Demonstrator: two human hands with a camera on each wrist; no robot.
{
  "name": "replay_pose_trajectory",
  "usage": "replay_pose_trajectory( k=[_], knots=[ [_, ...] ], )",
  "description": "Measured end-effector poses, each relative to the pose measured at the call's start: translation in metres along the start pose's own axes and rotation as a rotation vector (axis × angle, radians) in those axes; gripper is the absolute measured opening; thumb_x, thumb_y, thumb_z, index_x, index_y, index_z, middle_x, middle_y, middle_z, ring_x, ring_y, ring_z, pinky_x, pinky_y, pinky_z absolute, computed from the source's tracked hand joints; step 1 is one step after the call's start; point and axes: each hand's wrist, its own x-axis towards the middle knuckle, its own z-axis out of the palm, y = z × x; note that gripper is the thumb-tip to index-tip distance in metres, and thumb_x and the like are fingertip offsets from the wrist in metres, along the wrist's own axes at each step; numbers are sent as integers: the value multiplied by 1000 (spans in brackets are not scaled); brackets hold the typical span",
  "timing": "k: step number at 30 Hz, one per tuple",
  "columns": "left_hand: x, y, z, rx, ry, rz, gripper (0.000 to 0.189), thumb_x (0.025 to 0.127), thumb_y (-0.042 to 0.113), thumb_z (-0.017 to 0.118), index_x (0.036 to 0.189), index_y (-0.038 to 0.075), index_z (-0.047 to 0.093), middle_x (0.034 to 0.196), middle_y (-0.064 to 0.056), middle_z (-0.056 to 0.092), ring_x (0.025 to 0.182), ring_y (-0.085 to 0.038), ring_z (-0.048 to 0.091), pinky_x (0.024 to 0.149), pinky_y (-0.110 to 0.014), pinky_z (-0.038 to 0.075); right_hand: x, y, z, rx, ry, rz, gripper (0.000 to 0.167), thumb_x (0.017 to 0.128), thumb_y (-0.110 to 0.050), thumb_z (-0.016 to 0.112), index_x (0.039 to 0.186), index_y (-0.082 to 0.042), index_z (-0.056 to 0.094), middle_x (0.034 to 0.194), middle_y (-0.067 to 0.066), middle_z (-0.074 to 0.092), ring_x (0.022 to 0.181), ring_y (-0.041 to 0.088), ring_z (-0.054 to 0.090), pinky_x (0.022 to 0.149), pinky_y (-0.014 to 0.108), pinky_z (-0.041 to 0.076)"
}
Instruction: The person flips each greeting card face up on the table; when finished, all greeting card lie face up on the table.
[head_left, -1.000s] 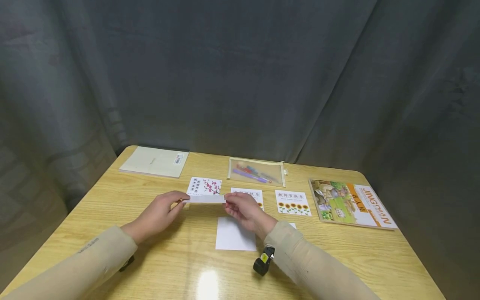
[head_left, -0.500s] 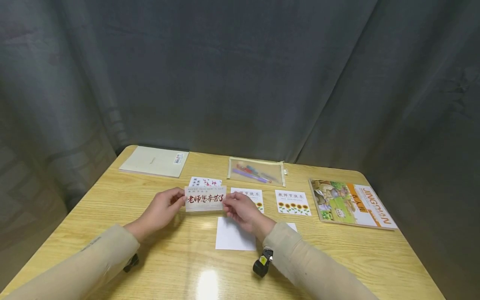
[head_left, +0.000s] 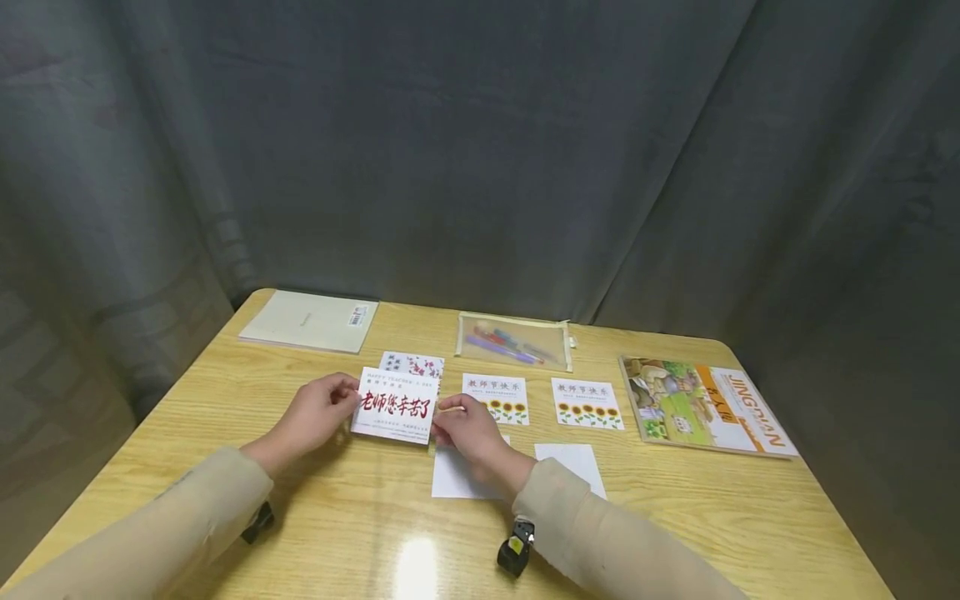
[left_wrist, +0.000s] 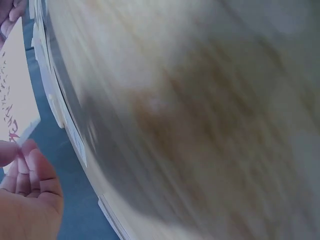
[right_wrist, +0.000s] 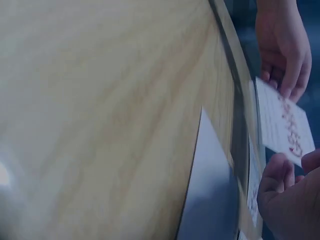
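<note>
A white greeting card (head_left: 394, 406) with large red Chinese characters is held up over the table, its printed face tilted toward the head camera. My left hand (head_left: 309, 421) pinches its left edge between thumb and fingers; the left wrist view shows this pinch with the card (left_wrist: 15, 95) at the far left. At the opposite edge, my right hand (head_left: 474, 437) grips the card near its lower corner. Partly hidden behind it lies a card with pink blossoms (head_left: 423, 365). Beneath the right hand is a blank white card (head_left: 457, 479), partly covered.
Two sunflower cards (head_left: 495, 387) lie side by side to the right of the held card. Another blank card (head_left: 573, 462) rests nearer the right sleeve. At the back are a pale notebook (head_left: 307, 323) and a mesh pencil pouch (head_left: 513, 340); a picture book (head_left: 705, 407) lies far right.
The held card has turned from almost edge-on to face the head camera and shifted slightly left and nearer. Both hands moved with it, uncovering the left sunflower card and more of the right blank card.
</note>
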Motion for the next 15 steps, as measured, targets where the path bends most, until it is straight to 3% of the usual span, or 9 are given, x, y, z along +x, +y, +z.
replay_pose_trajectory(
  k=[8,15],
  knots=[
    [-3,-8,-5,8,-31,-58,27,97,8,67,117,-8,60,95,-10,64,85,-23,59,68,-31,50,-13,-1,12,25,-50,-2,35,92,2,61,126,13,59,105,13,68,87,14,61,85,31,55],
    [-8,-8,-11,-25,-165,-121,40,96,7,64,125,-19,56,100,-15,64,89,-25,63,67,-32,54,-15,1,18,59,-115,55,43,92,2,58,132,18,56,117,15,66,85,15,58,85,29,55]
  ],
)
